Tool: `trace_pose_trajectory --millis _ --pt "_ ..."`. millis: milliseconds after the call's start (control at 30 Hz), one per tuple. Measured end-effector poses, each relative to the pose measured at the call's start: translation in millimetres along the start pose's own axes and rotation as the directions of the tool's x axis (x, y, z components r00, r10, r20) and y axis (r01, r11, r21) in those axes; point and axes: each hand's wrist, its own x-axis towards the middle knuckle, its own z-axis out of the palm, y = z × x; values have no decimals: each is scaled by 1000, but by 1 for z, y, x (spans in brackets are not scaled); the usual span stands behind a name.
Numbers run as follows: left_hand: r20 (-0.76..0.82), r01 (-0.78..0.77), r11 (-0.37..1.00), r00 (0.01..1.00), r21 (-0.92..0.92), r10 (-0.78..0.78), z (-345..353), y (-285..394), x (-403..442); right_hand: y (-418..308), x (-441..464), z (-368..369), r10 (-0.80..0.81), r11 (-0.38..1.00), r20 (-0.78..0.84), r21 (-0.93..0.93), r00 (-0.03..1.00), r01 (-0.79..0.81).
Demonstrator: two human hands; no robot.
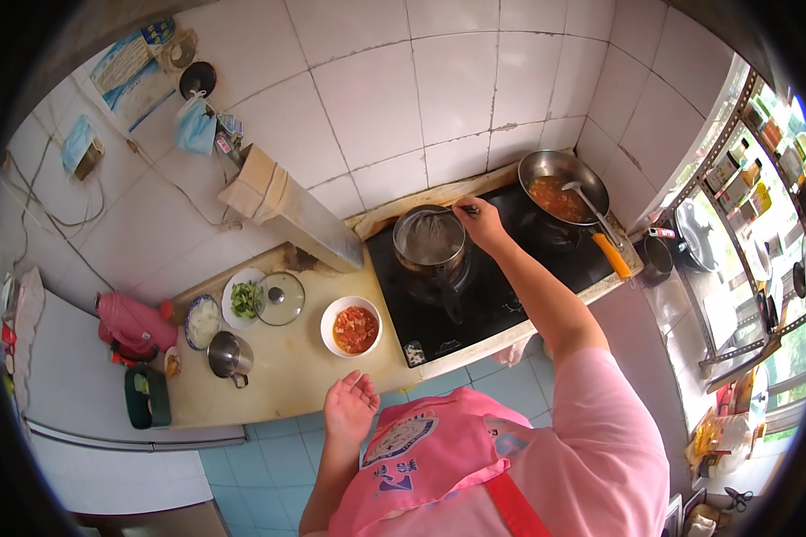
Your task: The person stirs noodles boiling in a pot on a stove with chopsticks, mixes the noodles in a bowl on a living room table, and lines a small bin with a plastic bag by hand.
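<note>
My right hand [481, 222] is closed around the dark end of a thin utensil at the far right rim of a saucepan [432, 266]. The utensil reaches over the pan; its kind is not clear. Greyish, strand-like contents [430, 238] show inside the pan, which stands on the black cooktop [501, 300]. Palm up, my left hand [352, 407] is open in front of the counter edge and holds nothing. Nearest to it is a white bowl [328, 337] of chopped red food in liquid.
A wok [530, 166] with reddish sauce and a spatula [586, 199] stands at the back right, its orange handle [613, 256] pointing forward. On the counter [282, 389] are a glass lid [280, 309], green pieces on a plate [244, 298], a metal cup [229, 355] and a pink kettle [139, 324].
</note>
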Motion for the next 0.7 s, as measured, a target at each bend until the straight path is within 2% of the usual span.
trace_pose_trajectory --millis 133,200,333,400,433,500,600,700 --pt "21 9 1000 1000 1 -10 -1 1 1 15 -12 -4 -16 999 -32 -41 999 14" --pt "24 16 1000 1000 3 -16 -2 1 3 14 -19 -8 114 989 51 -100 992 -109" --pt "29 33 999 999 13 -33 -2 2 5 16 -29 -10 157 980 44 -133 987 -150" --pt "32 36 999 999 16 -37 -2 2 6 24 -32 -7 343 938 86 23 935 -347" --pt "35 40 999 999 20 -40 -2 2 6 24 -33 -7 345 937 85 21 935 -348" --pt "31 41 999 999 24 -42 0 3 7 20 -36 -5 517 782 197 287 833 -553" --pt "27 43 999 999 27 -44 -2 4 9 5 -35 -8 521 733 222 378 824 -565" --pt "24 42 999 999 21 -43 -1 5 10 -17 -30 -18 522 726 225 388 823 -567"
